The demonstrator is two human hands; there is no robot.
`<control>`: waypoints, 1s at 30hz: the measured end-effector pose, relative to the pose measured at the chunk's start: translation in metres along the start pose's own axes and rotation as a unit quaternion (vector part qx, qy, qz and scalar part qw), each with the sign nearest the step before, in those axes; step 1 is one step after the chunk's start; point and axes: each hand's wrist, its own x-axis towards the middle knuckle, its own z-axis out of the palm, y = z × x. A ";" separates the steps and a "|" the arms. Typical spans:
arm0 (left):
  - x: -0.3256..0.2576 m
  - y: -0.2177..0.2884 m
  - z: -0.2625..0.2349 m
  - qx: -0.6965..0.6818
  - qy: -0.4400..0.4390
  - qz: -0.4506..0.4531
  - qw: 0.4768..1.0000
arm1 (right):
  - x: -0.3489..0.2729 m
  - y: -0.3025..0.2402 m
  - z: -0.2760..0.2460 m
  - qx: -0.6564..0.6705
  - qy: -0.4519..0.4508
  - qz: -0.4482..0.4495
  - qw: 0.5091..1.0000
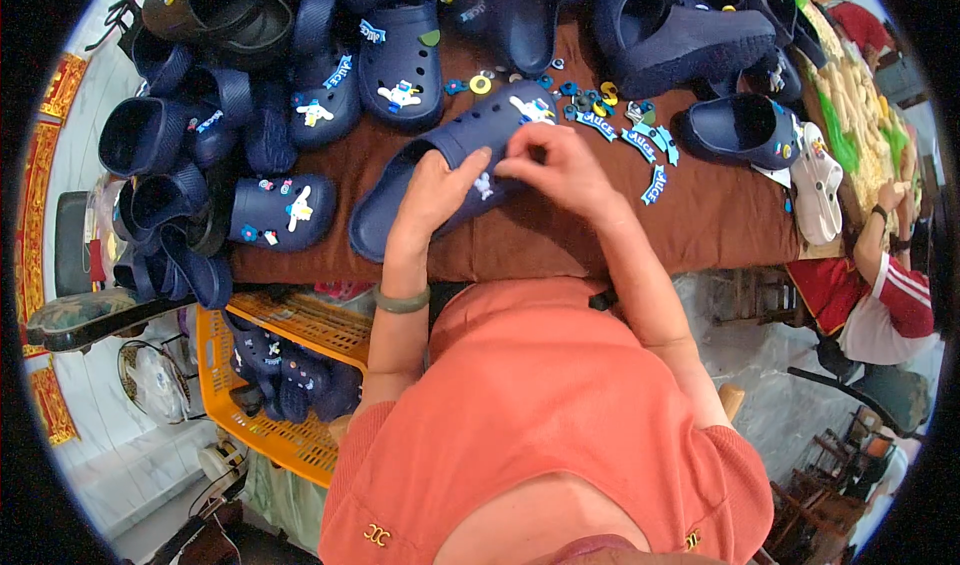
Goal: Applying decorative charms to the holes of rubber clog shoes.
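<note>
A navy clog (400, 187) lies slanted on the brown cloth in front of me, its toe pointing up and to the right. My left hand (440, 187) grips it near the foot opening, thumb on the upper and the other fingers largely hidden. A white character charm (530, 108) sits at the toe, and a small pale charm (484, 186) is on the side between my hands. Over the upper, the fingers of my right hand (562, 170) are pinched together; whatever they hold is too small to make out. Loose charms (597, 125) lie beyond the toe.
Many navy clogs (400, 65) crowd the left and far side of the brown-covered table (700, 220). At right stand another navy clog (735, 130) and a white clog (816, 185). A yellow crate (215, 350) with more clogs is below left. Another person (885, 300) works at right.
</note>
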 end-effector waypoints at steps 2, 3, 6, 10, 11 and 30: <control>-0.008 0.010 0.005 -0.009 -0.033 -0.034 0.999 | -0.004 0.015 -0.018 0.075 0.136 0.005 0.988; -0.011 0.013 0.007 -0.016 -0.064 -0.070 0.995 | -0.002 0.018 -0.028 0.101 0.206 0.017 0.973; -0.017 0.008 0.015 0.044 -0.121 -0.087 0.988 | 0.013 0.054 -0.065 -0.278 0.293 -0.036 0.914; -0.016 0.022 0.024 0.082 -0.174 -0.094 0.977 | 0.036 0.081 -0.068 -0.548 0.284 -0.038 0.786; -0.016 0.022 0.023 0.089 -0.178 -0.091 0.976 | 0.037 0.081 -0.068 -0.546 0.282 -0.040 0.788; -0.017 0.016 0.025 0.014 -0.163 -0.058 0.985 | 0.038 0.085 -0.073 -0.525 0.174 -0.040 0.832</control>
